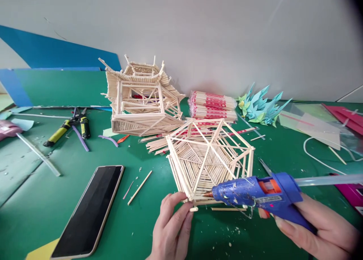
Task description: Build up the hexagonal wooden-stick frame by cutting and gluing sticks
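My right hand (320, 226) is wrapped round the handle of a blue hot glue gun (255, 192). Its copper nozzle points left, at the near corner of a hexagonal frame built of wooden sticks (210, 144). At that corner my left hand (172, 222) is closed in a pinch. A pale wooden stick (194, 209) pokes out from between its fingertips, most of it hidden. Thin strands of glue hang from the gun, and a clear glue stick (326, 180) sticks out of its back. Slats fill the frame's lower face.
Behind stands a pagoda-like stick model (141, 101), beside wrapped bundles of sticks (212, 105) and blue folded paper (262, 105). A phone (90, 210), a loose stick (140, 188), pliers (69, 127) and a pink glue gun (8, 129) lie on the left.
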Demonstrator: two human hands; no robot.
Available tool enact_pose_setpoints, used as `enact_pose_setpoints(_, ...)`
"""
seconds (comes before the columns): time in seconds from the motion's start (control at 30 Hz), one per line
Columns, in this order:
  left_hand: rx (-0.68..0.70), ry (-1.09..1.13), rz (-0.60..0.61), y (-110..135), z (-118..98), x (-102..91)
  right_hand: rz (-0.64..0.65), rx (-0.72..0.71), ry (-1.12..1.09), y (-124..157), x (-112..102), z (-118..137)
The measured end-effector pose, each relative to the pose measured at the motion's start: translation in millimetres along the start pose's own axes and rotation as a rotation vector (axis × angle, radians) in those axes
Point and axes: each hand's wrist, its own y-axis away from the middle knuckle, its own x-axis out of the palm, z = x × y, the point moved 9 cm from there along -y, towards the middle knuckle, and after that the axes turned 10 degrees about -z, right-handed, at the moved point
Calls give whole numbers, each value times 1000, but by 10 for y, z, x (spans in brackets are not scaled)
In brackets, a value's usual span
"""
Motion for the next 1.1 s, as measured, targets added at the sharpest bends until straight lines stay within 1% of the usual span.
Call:
enact_pose_setpoints(0.07, -3, -9, 7, 7, 2, -3, 124, 55, 22, 44, 96, -99)
enact_pose_setpoints(0.1, -2, -10, 6, 8, 0, -5, 160, 77, 34, 61, 120, -137)
enact_pose_setpoints(0.17, -1, -15, 8, 9, -1, -1, 171, 87, 54, 71, 117, -166)
enact_pose_setpoints(0.43, 14, -27, -1, 3, -1, 8, 116, 118, 112, 97, 39, -209)
enact_pose_setpoints(0.63, 39, -38, 24, 20, -4, 29, 131, 122, 68, 119, 20, -201)
enact_pose_setpoints(0.77, 19, -30, 15, 27, 23, 22, 128, 137, 75, 131, 9, -232)
enact_pose_setpoints(0.97, 41, -43, 6, 16, -8, -4, 141, 147, 76, 157, -17, -291)
enact_pose_setpoints(1.07, 43, -44, 3, 10, -16, 0, 99, 111, 67, 131, -57, -215)
enact_pose_setpoints(1.1, 41, -41, 2, 9, -15, 4, 58, 88, 59, 110, -87, -161)
